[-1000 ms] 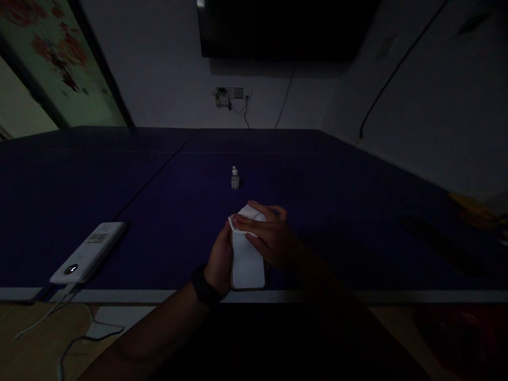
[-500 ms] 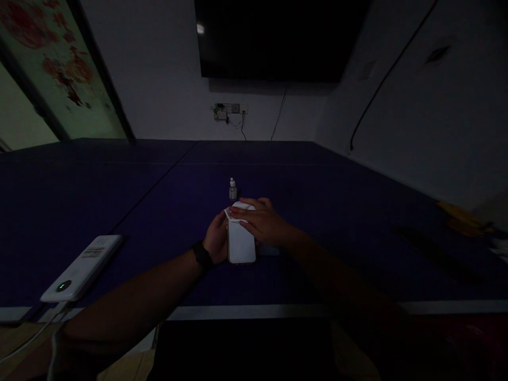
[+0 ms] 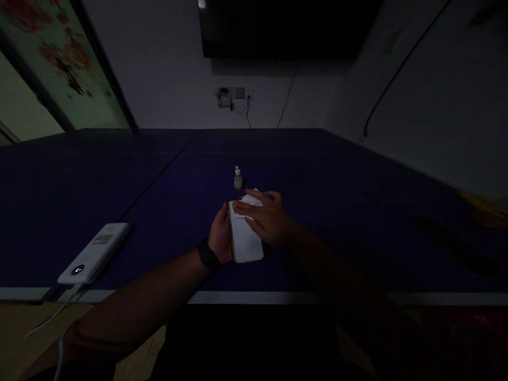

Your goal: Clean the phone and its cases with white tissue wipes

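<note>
Dimly lit, the blue-purple desk [image 3: 178, 196] bears a small white-capped bottle [image 3: 238, 181], upright just beyond the phone [image 3: 246, 242]; its contents are too dark to tell. Left hand [image 3: 221, 237] is closed around the phone's left edge. Right hand [image 3: 269, 216] lies over the far end, fingers stretched across a white cloth [image 3: 252, 199]; whether they pinch it, I cannot tell

- We can read nothing for certain.
- Power bank [image 3: 94, 253]: we see lines of print [image 3: 102, 239], too small to read, and a lit display [image 3: 78, 270], its marks blurred.
- Bottle [image 3: 238, 179]: we cannot make out its label [image 3: 238, 183].
</note>
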The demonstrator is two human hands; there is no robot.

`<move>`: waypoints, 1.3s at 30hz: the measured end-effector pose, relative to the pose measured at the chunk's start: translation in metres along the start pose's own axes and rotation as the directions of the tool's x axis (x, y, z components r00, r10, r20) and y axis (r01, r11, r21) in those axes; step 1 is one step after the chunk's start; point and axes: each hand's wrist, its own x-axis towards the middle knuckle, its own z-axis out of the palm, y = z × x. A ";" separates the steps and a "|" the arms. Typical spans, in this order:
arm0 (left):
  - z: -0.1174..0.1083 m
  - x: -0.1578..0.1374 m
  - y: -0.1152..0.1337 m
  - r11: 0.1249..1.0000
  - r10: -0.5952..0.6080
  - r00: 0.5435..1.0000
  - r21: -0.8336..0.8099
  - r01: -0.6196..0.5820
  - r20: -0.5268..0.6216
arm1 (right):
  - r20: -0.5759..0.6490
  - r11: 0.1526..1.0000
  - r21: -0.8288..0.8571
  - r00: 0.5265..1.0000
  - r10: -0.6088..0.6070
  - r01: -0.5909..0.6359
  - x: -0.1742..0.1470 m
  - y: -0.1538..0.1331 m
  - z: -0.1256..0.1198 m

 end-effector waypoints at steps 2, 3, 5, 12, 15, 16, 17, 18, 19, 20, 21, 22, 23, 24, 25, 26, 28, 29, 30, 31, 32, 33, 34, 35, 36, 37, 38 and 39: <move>-0.001 -0.001 0.000 0.999 -0.033 0.999 0.025 0.034 -0.007 | 0.032 0.999 0.015 0.998 -0.053 0.052 0.000 -0.002 0.002; -0.001 0.000 -0.001 0.999 -0.032 0.999 0.036 0.032 -0.011 | 0.043 0.997 0.024 0.996 -0.074 0.073 -0.001 -0.001 0.001; 0.000 0.001 -0.001 0.998 0.024 0.999 0.056 -0.022 -0.035 | 0.029 0.997 0.027 0.997 -0.074 0.074 -0.002 0.001 0.000; 0.003 0.003 0.000 0.988 0.150 0.983 0.047 -0.146 -0.101 | -0.164 0.998 -0.038 0.985 0.051 -0.058 -0.001 -0.006 0.008; 0.004 0.002 0.002 0.988 0.150 0.985 0.052 -0.146 -0.082 | -0.245 0.996 -0.009 0.966 0.081 -0.086 0.001 -0.012 0.011; 0.004 0.001 0.003 0.989 0.135 0.989 0.063 -0.132 -0.058 | -0.292 0.992 0.009 0.949 0.123 -0.126 0.001 -0.013 0.010; 0.005 0.000 0.003 0.990 0.119 0.992 0.075 -0.116 -0.031 | -0.350 0.984 0.031 0.920 0.175 -0.176 0.000 -0.012 0.009; 0.005 -0.001 0.003 0.991 0.104 0.995 0.085 -0.103 -0.004 | -0.411 0.973 0.057 0.883 0.227 -0.223 -0.001 -0.011 0.007; 0.005 -0.001 0.002 0.991 0.095 0.995 0.093 -0.096 0.018 | -0.470 0.962 0.081 0.842 0.266 -0.259 -0.002 -0.009 0.005; 0.005 -0.002 0.002 0.991 0.087 0.996 0.096 -0.090 0.033 | -0.513 0.957 0.095 0.810 0.284 -0.275 -0.003 -0.008 0.004; 0.005 -0.002 0.001 0.992 0.071 0.997 0.097 -0.075 0.039 | -0.525 0.960 0.092 0.806 0.273 -0.265 -0.004 -0.007 0.004; 0.005 -0.001 0.001 0.994 0.058 0.998 0.089 -0.061 0.035 | -0.499 0.970 0.076 0.833 0.239 -0.232 -0.004 -0.006 0.004; 0.004 0.000 0.000 0.996 0.048 0.999 0.071 -0.050 0.023 | -0.430 0.982 0.055 0.883 0.187 -0.181 -0.003 -0.006 0.006; 0.003 0.001 0.000 0.998 0.044 0.999 0.045 -0.044 0.004 | -0.324 0.992 0.039 0.938 0.127 -0.120 -0.001 -0.007 0.009; 0.002 0.003 0.000 0.999 0.045 0.999 0.017 -0.045 -0.016 | -0.201 0.997 0.036 0.977 0.071 -0.065 0.000 -0.008 0.012; 0.000 0.005 0.001 0.999 0.045 0.998 -0.007 -0.046 -0.035 | -0.081 0.999 0.046 0.996 0.028 -0.024 0.002 -0.010 0.015; -0.005 0.008 0.003 0.999 0.032 0.997 -0.025 -0.034 -0.064 | 0.084 0.996 0.086 0.996 -0.026 0.019 0.005 -0.011 0.019; -0.007 0.009 0.004 1.000 0.011 0.997 -0.021 -0.013 -0.074 | 0.131 0.993 0.110 0.990 -0.053 0.038 0.005 -0.010 0.019; -0.009 0.010 0.005 1.000 -0.007 0.997 -0.017 0.006 -0.082 | 0.157 0.989 0.134 0.984 -0.086 0.065 0.005 -0.009 0.018; -0.010 0.010 0.006 1.000 -0.019 0.996 -0.016 0.018 -0.087 | 0.166 0.983 0.154 0.979 -0.121 0.096 0.004 -0.007 0.017; -0.010 0.010 0.006 1.000 -0.023 0.996 -0.019 0.022 -0.088 | 0.158 0.979 0.165 0.976 -0.149 0.122 0.003 -0.005 0.014; -0.009 0.009 0.006 1.000 -0.016 0.996 -0.023 0.014 -0.087 | 0.134 0.978 0.160 0.978 -0.158 0.136 0.002 -0.003 0.012; -0.008 0.008 0.006 1.000 -0.002 0.996 -0.030 -0.001 -0.086 | 0.097 0.981 0.139 0.984 -0.147 0.132 0.001 -0.001 0.010; -0.006 0.008 0.005 0.999 0.017 0.996 -0.037 -0.020 -0.086 | 0.056 0.987 0.109 0.991 -0.122 0.115 0.000 0.001 0.009; -0.005 0.007 0.004 0.998 0.033 0.996 -0.044 -0.037 -0.085 | 0.017 0.993 0.076 0.995 -0.094 0.092 0.000 0.001 0.009; -0.003 0.006 0.003 0.998 0.042 0.996 -0.049 -0.046 -0.082 | -0.009 0.996 0.050 0.997 -0.077 0.077 0.000 0.001 0.008; -0.002 0.006 0.002 0.998 0.039 0.996 -0.047 -0.042 -0.075 | -0.021 0.996 0.034 0.997 -0.079 0.080 0.000 0.001 0.009; -0.002 0.005 0.002 0.999 0.026 0.998 -0.038 -0.028 -0.064 | -0.020 0.994 0.031 0.995 -0.102 0.102 0.000 0.000 0.009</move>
